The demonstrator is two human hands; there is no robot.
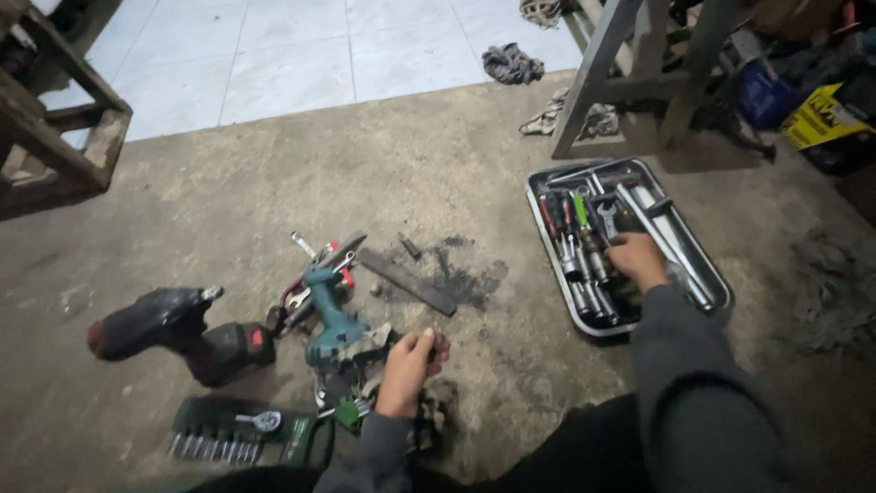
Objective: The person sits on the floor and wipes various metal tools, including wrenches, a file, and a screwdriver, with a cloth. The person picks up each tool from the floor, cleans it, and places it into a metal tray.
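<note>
- your right hand (636, 258) is inside the metal tray (716, 274), fingers curled down among the sockets and screwdrivers (578, 246); whether they grip anything cannot be told.
- the tray sits on the concrete floor (438, 173), with long steel bars (662, 239) along its far side from your hand.
- your left hand (411, 365) is well left of the tray, resting on a heap of small tools, fingers loosely bent, nothing clearly gripped.
- a teal cordless drill (330, 315) lies just left of that hand.
- a dark red-and-black drill (178, 330) lies further from the tray.
- a green socket set (239, 431) lies nearest you, far left of the tray.
- a flat dark bar (408, 281) lies between the drills and the tray.
</note>
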